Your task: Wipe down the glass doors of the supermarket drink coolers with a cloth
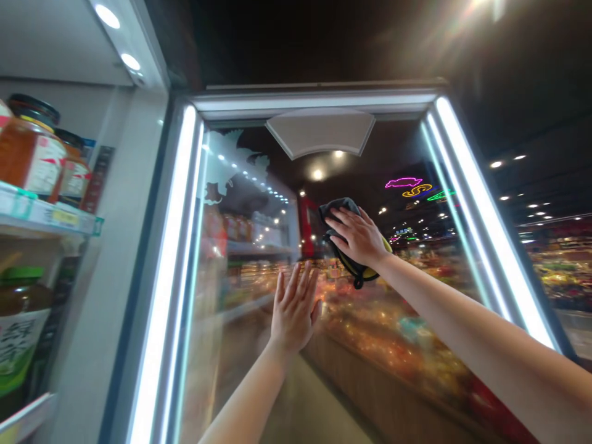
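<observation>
A tall mirror-like glass panel [250, 234] in a light-edged frame fills the middle of the view. My right hand [355, 237] holds a dark grey cleaning cloth [352, 269] flat against the glass, its fingers laid out over it. Yellow shows on the cloth's lower right side, and a small black loop hangs from the bottom. Lower and to the left, my left hand [295, 307] is open, palm toward the glass and fingers spread, holding nothing. Whether that palm touches the surface I cannot tell.
Bright light strips [497, 222] run along the frame's sides. At left, a shelf [46, 213] carries jars [44, 154], with a green-capped bottle [23, 327] below. A fan-shaped white plate [321, 131] sits at the panel's top. Shop lights and neon signs reflect in the glass.
</observation>
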{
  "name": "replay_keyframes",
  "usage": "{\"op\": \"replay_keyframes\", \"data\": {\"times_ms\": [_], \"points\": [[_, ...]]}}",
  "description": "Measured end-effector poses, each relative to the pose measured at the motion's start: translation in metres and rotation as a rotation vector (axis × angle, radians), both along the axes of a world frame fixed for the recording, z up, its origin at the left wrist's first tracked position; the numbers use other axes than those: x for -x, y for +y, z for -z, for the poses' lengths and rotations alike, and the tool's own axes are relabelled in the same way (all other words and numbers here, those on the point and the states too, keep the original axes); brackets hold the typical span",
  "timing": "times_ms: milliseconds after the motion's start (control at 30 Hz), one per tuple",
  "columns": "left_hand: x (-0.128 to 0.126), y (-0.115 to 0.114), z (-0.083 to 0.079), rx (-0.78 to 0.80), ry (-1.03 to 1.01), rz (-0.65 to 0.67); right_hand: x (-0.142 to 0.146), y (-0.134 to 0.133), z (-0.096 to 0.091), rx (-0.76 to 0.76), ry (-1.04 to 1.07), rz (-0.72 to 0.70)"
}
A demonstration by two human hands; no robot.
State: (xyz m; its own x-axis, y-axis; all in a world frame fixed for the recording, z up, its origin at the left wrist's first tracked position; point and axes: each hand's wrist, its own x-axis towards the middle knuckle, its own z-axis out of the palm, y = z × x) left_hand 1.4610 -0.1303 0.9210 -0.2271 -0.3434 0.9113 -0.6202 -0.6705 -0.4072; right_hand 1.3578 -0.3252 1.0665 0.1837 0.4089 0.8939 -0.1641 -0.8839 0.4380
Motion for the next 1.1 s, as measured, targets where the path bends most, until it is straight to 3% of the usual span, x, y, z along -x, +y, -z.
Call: {"op": "replay_keyframes", "data": {"times_ms": [100, 200, 267, 333, 400, 467, 667, 767, 867, 933, 1033, 1100], "points": [[-0.001, 0.001, 0.001, 0.01, -0.004, 0.003, -0.005, 0.001, -0.017, -0.209, -0.125, 0.015], [-0.001, 0.002, 0.001, 0.011, -0.019, 0.005, -0.021, 0.024, -0.037, -0.368, -0.212, 0.034], [-0.002, 0.003, -0.001, 0.012, -0.034, 0.01, -0.028, 0.039, -0.04, -0.285, -0.173, 0.041], [-0.002, 0.004, -0.002, 0.015, -0.057, 0.013, -0.027, 0.04, -0.036, -0.091, -0.08, 0.038], [-0.004, 0.005, -0.003, 0.021, -0.097, 0.009, -0.016, 0.024, -0.032, 0.041, -0.023, 0.043], [-0.006, 0.005, -0.005, 0.033, -0.141, 0.004, 0.003, -0.007, -0.035, 0.009, -0.051, 0.06], [-0.013, 0.002, -0.006, 0.077, -0.204, 0.019, 0.07, -0.116, -0.077, -0.738, -0.414, 0.097], [-0.013, 0.0, -0.006, 0.085, -0.207, 0.015, 0.075, -0.128, -0.102, -0.849, -0.46, 0.091], [-0.011, 0.0, -0.007, 0.085, -0.193, 0.011, 0.048, -0.093, -0.114, -0.75, -0.382, 0.073], [-0.011, 0.0, -0.008, 0.078, -0.183, 0.009, 0.02, -0.052, -0.107, -0.618, -0.311, 0.071], [-0.012, -0.001, -0.009, 0.07, -0.189, 0.032, -0.016, 0.005, -0.08, -0.159, -0.088, 0.059], [-0.013, -0.001, -0.01, 0.07, -0.197, 0.06, -0.023, 0.019, -0.065, 0.085, 0.039, 0.05]]}}
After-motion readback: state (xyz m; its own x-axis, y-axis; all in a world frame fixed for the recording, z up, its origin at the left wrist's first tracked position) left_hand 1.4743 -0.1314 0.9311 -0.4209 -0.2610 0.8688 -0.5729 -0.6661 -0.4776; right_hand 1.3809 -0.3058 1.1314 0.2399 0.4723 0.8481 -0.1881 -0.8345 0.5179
